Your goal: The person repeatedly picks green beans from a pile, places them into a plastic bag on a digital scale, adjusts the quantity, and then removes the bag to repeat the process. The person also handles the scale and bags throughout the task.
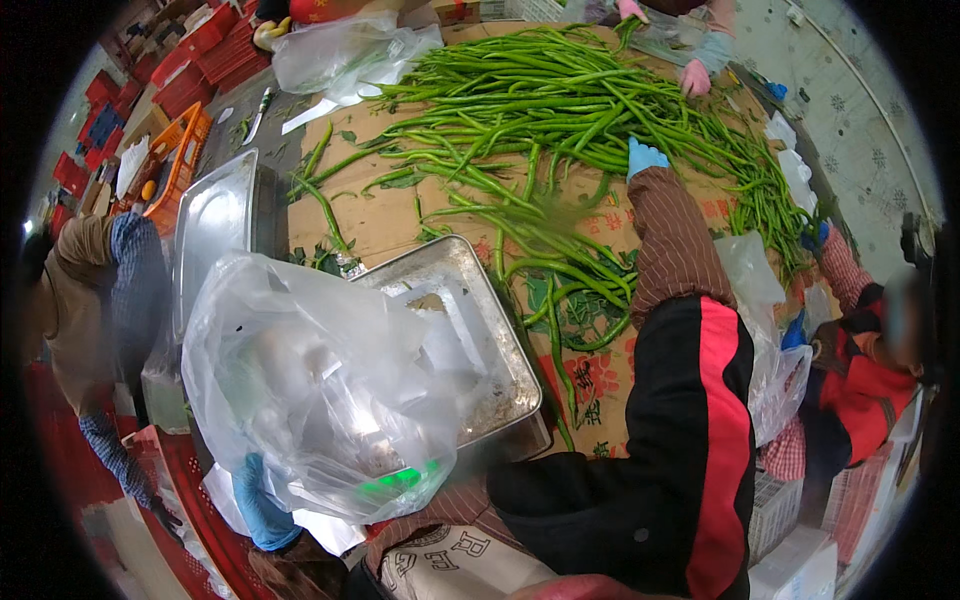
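My left hand (262, 502), in a blue glove, grips the edge of a clear plastic bag (300, 375) at the lower left. The bag bulges over part of a metal weighing scale's tray (517, 367), and a green display glow shows through it. My right hand (646, 157), gloved in blue, reaches forward to the near side of a large heap of long green peppers (525, 97). Its fingers are partly hidden among the peppers, so its grip cannot be told. Several loose peppers (555, 262) lie between the heap and the scale on flattened cardboard (375, 217).
A second metal tray (214, 217) stands left of the bag. A knife (259, 116) lies at the upper left beside an orange crate (180, 161). Co-workers with gloved hands work across the table and at the right (862, 375); another person (90, 300) is at the left.
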Available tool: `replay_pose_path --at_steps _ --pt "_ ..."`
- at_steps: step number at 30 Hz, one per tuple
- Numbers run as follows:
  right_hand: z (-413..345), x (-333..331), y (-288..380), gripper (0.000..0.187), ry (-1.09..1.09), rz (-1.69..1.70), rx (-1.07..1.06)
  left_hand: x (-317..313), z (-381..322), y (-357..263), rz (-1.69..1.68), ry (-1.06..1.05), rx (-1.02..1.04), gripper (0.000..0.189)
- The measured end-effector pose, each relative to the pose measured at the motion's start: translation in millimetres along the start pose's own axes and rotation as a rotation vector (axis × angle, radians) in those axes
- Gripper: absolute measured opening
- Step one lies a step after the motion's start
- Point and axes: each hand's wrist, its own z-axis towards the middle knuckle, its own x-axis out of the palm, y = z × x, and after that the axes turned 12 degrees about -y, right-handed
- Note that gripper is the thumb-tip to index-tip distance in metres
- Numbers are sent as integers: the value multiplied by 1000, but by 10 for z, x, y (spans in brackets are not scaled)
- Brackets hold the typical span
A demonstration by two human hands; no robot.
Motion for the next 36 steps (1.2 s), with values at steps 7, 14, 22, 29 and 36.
replay_pose_path --at_steps 7,14,22,29,36 --pt "-785 -34 -40 37 8 219 -97 -12 -60 -14 41 -7 19 51" --pt "-1891 -836 -634 31 553 1096 -141 63 -188 -257 10 63 -128 47" --pt "-2438 -1578 -683 44 441 1567 -323 370 -368 -186 180 269 250 47" --pt "-2709 -2161 -86 34 29 2015 -276 439 -99 -101 375 327 490 26" --pt "-3526 -3060 831 26 46 2237 -970 887 -2 -204 271 524 224 27"
